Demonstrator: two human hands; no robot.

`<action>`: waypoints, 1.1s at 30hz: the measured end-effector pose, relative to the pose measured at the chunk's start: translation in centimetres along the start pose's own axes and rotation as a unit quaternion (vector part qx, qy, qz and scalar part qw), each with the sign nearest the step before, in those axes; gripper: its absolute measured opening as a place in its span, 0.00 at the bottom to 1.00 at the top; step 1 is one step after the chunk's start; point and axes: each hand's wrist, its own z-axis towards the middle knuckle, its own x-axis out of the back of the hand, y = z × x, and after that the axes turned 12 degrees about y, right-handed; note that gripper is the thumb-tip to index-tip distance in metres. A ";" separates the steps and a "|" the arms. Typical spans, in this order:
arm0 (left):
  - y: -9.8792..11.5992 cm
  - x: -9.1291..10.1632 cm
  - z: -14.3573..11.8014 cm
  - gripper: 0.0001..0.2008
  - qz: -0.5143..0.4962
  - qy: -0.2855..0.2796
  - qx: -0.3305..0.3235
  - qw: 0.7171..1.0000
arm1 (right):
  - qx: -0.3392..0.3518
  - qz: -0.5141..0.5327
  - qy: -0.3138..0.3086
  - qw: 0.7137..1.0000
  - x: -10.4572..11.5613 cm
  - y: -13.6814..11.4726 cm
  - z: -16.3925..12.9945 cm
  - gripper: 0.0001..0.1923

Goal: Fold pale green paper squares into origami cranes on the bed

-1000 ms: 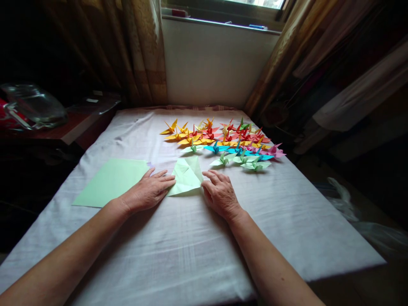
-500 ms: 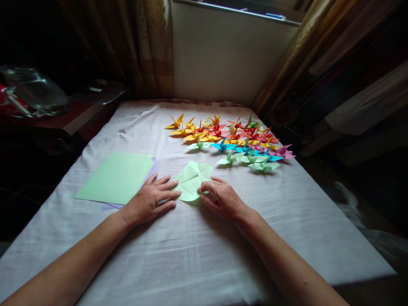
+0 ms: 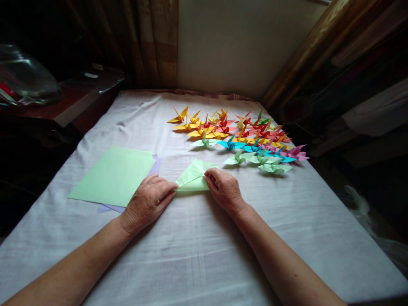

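Note:
A light green sheet of origami paper [image 3: 194, 178] lies on the cloth between my hands, creased, with its near edge folded up in a straight line. My left hand [image 3: 153, 195] pinches its left corner, fingers together. The thumb and fingers of my right hand [image 3: 223, 187] are closed on the folded edge at the right side. Left of the folded paper rests a stack of flat sheets, a green sheet [image 3: 111, 176] on top and purple sheets [image 3: 155, 165] peeking out beneath. My left wrist is beside the near corner of this stack.
Several folded paper cranes in yellow, red, blue, pink and green [image 3: 242, 140] stand in rows toward the back right. A white cloth [image 3: 197, 250] covers the table. At the far left a glass jar [image 3: 28, 76] lies on a dark red side table [image 3: 73, 102]. Curtains hang behind.
The near edge of the green paper, rounded and loose before, is now folded up straight. My left fingers, spread earlier, have closed on its corner. My right hand has moved slightly up.

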 end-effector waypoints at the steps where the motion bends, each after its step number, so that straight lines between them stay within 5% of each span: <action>1: 0.0 -0.1 0.0 0.13 0.003 0.011 0.006 1.000 | 0.010 -0.012 0.017 1.000 -0.4 0.1 -0.1 0.07; 21: 2.0 -0.3 -1.1 0.23 0.093 -0.066 -0.083 0.990 | 0.013 -0.051 0.044 0.998 -1.5 0.3 -0.5 0.08; 33: 2.0 -1.1 -2.2 0.30 0.099 -0.119 -0.058 0.986 | -0.014 -0.050 0.030 0.998 -1.4 0.2 -0.3 0.08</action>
